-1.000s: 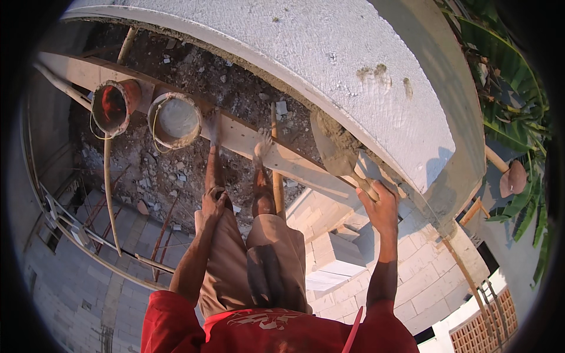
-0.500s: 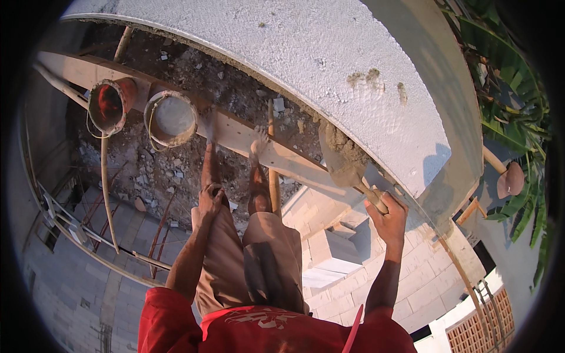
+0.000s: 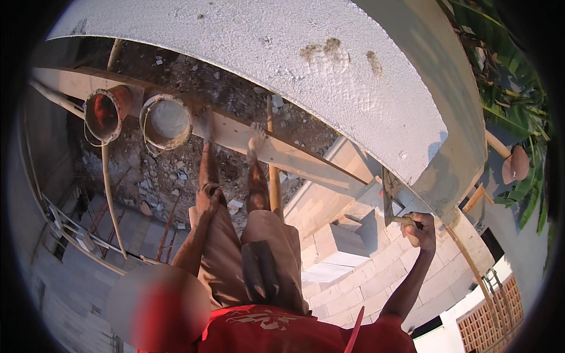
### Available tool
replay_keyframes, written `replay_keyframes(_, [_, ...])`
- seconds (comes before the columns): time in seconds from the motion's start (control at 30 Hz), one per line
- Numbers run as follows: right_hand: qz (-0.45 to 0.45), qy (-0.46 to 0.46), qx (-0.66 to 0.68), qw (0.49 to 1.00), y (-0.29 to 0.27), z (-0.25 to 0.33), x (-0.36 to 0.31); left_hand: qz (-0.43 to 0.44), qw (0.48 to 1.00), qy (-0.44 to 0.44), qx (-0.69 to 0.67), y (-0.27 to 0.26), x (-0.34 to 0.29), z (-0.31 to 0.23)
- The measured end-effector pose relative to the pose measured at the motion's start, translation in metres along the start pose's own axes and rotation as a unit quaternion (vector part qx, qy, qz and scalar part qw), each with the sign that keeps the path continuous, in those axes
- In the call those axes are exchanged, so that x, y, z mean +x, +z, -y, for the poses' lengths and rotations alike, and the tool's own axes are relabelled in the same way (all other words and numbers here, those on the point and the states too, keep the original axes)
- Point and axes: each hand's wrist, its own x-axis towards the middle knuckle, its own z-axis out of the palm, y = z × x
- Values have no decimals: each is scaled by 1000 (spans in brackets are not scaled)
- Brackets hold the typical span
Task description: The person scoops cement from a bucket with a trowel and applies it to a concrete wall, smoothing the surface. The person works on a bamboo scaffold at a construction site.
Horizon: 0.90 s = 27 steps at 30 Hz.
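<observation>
Nearest to us are our red shirt (image 3: pixel 276 329) and brown shorts (image 3: pixel 219 265). Our left hand (image 3: pixel 208 197) rests at the left knee with its fingers curled inward; we cannot tell whether anything lies inside it. Our right hand (image 3: pixel 420 230) is wrapped around the handle of a trowel (image 3: pixel 388 194), fingers bent tightly over the grip. The trowel's blade stands tilted, nearly edge-on to us, just beside the lower edge of a rough white slab (image 3: pixel 294 65); we cannot tell whether the two touch. Dark smears of mortar (image 3: pixel 333 50) mark the slab's face.

Further down, our bare feet (image 3: pixel 257 136) are on a long wooden plank (image 3: pixel 288 160). Toward its left end we see a reddish bucket (image 3: pixel 122 97) and, close by, a bucket with pale contents (image 3: pixel 187 130). Below the plank lies rubble-strewn ground (image 3: pixel 156 176), with pale blocks (image 3: pixel 344 244) to the right. Farther off to the right, we see broad green leaves (image 3: pixel 500 76) and an orange-brown lattice (image 3: pixel 488 320).
</observation>
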Motion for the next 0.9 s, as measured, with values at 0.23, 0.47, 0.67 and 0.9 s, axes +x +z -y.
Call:
replay_keyframes(0.23, [-119, 2, -119, 986, 26, -26, -10, -4, 999, -1, 41, 1, -3, 0])
replay_keyframes(0.47, [-56, -144, -240, 958, 153, -53, 98, 20, 1000, -4, 12, 1, -1, -5])
replay_keyframes(0.67, [-62, -215, -161, 961, 195, -62, 209, 0, 1000, 7, 24, 9, -5, 8])
replay_keyframes(0.9, [-108, -161, -137, 971, 134, -85, 187, -12, 1000, 16, 10, 11, -7, 10])
